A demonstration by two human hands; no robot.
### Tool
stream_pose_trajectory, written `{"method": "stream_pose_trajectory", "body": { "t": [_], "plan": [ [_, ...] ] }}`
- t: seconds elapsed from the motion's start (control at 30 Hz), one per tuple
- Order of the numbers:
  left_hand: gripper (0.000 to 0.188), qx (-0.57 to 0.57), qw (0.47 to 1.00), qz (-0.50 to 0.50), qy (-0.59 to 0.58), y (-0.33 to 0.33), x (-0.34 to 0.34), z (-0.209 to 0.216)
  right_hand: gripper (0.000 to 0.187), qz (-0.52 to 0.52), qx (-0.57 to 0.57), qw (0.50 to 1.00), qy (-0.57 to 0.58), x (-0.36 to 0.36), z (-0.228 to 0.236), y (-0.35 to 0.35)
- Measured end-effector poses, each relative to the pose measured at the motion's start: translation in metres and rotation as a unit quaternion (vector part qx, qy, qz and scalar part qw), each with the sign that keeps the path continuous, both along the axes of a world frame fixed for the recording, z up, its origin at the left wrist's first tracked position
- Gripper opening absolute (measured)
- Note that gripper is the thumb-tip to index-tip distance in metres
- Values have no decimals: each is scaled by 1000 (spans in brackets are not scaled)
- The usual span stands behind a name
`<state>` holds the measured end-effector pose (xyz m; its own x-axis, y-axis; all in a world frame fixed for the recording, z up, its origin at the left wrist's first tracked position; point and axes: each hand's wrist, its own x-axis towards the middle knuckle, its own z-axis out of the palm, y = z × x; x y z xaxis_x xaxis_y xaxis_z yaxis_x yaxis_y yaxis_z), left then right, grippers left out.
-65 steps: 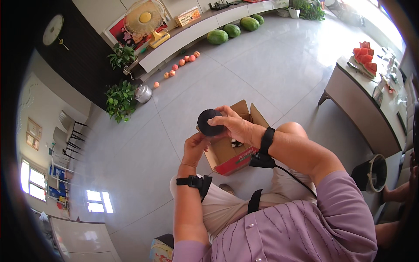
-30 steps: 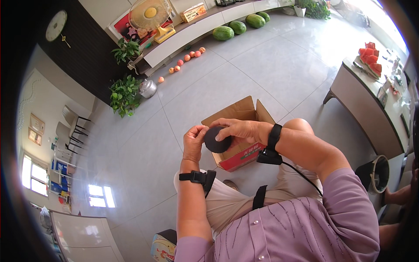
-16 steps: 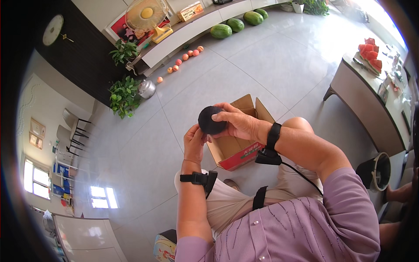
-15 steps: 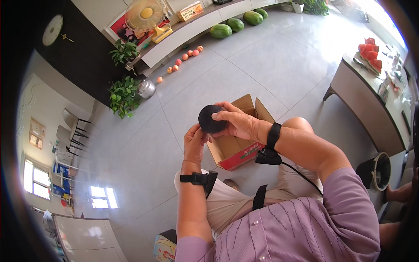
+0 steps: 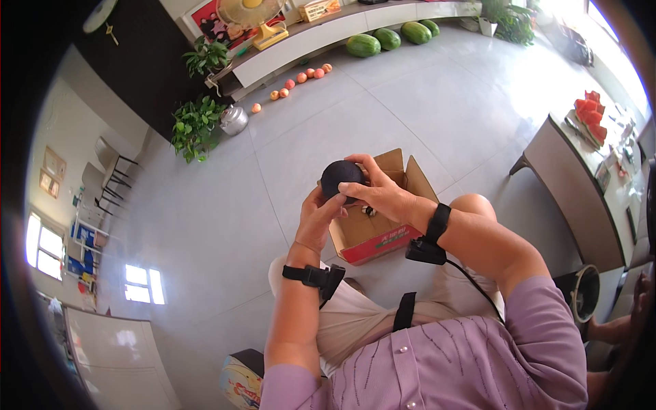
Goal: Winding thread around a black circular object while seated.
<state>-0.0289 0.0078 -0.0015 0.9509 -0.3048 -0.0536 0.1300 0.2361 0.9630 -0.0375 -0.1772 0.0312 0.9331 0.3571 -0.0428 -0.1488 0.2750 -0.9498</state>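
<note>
fingers of the right hand (image 5: 386,195) are closed on the round black piece (image 5: 343,176): thumb laid across the near part of its face, index hooked round the far right edge. left hand (image 5: 319,215) is also closed on it, at the lower left edge, with the thumb tip near the right thumb. what is done by the fingertips underneath can't be told; hidden.

position: piece is held up in front of the body, off the floor (image 5: 205,225), over the left side of the open cardboard box (image 5: 379,247) as viewed. height above the box can't be read. a small black-and-white item (image 5: 369,211) is seen in the box, just below the right hand; kind unclear.

handling, judged: piece looks light, one-hand weight. matte dark surface, so not very slippery. stiff or soft can't be confirmed, no dent is seen under the thumb. no fragile part is visible. best hold: opposite edges of the rim, thumb kept light on the face in case it gives.

orientation: outline is near circular, so no long axis can be picked out. broad face is turned up toward the head camera. thickness and underside are covered by the hands.
</note>
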Motion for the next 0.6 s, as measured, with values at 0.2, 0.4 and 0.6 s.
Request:
{"method": "stream_pose_trajectory", "body": {
  "t": [0.2, 0.4, 0.6],
  "plan": [
    [44, 13, 1000, 3, -2, 3, -2, 5, 71, 16, -61, 997, -43, 3, -8, 1],
    [46, 19, 1000, -20, -6, 13, 1, 0, 72, 53, -68, 994, -65, 4, -1, 1],
    [46, -59, 998, -22, 13, 16, 3, 0, 73, 115, -142, 978, -98, 14, 18, -6]
  ]
}}
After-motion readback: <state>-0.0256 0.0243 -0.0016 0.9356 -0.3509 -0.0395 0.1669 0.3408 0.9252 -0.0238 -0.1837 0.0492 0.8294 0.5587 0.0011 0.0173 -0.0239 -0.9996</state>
